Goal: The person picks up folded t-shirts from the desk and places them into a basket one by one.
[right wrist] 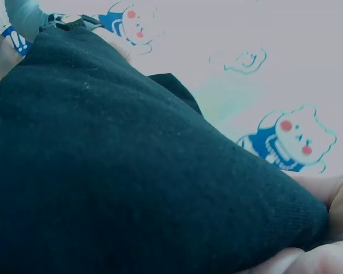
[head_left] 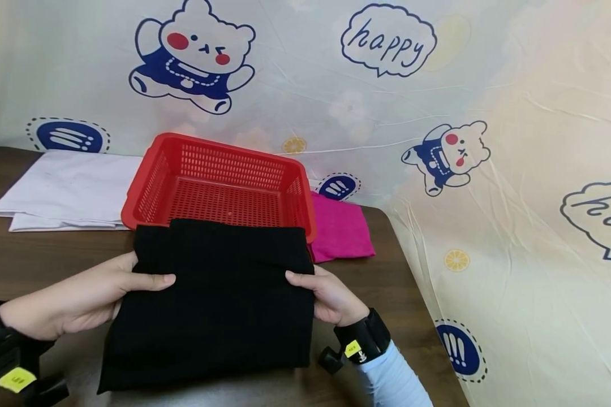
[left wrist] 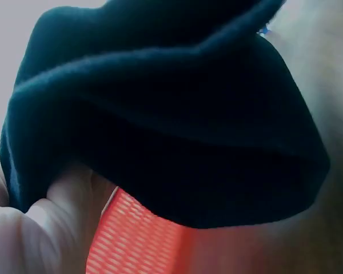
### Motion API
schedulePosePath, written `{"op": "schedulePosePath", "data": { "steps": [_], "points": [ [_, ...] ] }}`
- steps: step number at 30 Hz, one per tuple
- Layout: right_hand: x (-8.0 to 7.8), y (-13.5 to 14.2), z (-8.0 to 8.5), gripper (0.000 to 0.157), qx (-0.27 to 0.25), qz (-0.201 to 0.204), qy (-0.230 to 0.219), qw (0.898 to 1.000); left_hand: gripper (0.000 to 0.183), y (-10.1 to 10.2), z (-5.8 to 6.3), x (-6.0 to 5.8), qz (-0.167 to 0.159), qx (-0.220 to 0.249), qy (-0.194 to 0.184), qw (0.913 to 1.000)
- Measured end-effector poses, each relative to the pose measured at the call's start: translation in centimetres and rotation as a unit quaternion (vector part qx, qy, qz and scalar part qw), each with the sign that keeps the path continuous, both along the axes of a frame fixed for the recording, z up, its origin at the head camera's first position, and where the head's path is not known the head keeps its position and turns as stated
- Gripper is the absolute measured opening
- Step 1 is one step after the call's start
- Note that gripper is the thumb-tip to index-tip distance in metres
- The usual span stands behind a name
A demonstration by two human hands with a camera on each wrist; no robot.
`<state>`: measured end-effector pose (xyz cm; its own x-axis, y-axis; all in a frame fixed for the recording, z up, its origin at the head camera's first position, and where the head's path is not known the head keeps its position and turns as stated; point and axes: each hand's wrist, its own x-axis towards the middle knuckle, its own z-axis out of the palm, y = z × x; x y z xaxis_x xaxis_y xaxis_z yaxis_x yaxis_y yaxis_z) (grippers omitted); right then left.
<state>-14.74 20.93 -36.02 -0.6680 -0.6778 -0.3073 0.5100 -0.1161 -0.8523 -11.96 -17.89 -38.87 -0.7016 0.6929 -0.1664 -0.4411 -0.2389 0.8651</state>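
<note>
Brown table; bear-print sheet behind; black cloth held

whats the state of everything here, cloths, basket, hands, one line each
Black cloth: folded, held up at both sides
Left hand: gripping the black cloth's left side, thumb on top
Right hand: gripping its right side, thumb on top
Red basket: upright, open-topped, near side partly hidden
White cloth: folded, lying flat
Pink cloth: lying flat, partly hidden
</note>
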Motion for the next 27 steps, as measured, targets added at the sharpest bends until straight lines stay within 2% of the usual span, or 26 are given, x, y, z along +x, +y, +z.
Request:
{"op": "schedulePosePath", "data": {
  "steps": [3, 6, 9, 11, 17, 21, 23, 27],
  "points": [
    [-0.4, 0.0, 1.6, 0.033, -0.009, -0.005, 0.016, 1.000, 0.040, -0.2, 1.6, -0.6, 0.011, -0.017, 0.021, 0.9996],
    [-1.3, -0.1, 3.2, 0.037, -0.011, -0.013, 0.033, 0.999, 0.044, -0.2, 3.4, -1.6, 0.043, -0.057, 0.041, 0.9966],
    [-2.7, -0.4, 4.5, 0.036, 0.000, -0.018, 0.046, 0.999, 0.051, -0.1, 5.2, -2.8, 0.084, -0.114, 0.057, 0.9883],
    [-3.8, -0.7, 5.1, 0.035, 0.010, -0.016, 0.051, 0.998, 0.060, -0.1, 6.1, -3.7, 0.100, -0.146, 0.071, 0.9818],
    [-7.4, -1.9, 6.2, 0.031, 0.039, -0.016, 0.043, 0.998, 0.079, -0.2, 7.1, -6.9, 0.119, -0.189, 0.113, 0.9682],
    [-10.1, -2.9, 7.0, 0.025, 0.056, -0.035, 0.038, 0.997, 0.084, -0.2, 7.7, -9.2, 0.145, -0.220, 0.145, 0.9539],
    [-11.4, -3.5, 7.6, 0.022, 0.066, -0.043, 0.041, 0.996, 0.080, -0.2, 8.0, -10.4, 0.159, -0.234, 0.156, 0.9465],
    [-13.5, -4.4, 8.9, 0.020, 0.084, -0.047, 0.047, 0.994, 0.063, -0.5, 8.7, -12.6, 0.179, -0.247, 0.166, 0.9377]
  ]
}}
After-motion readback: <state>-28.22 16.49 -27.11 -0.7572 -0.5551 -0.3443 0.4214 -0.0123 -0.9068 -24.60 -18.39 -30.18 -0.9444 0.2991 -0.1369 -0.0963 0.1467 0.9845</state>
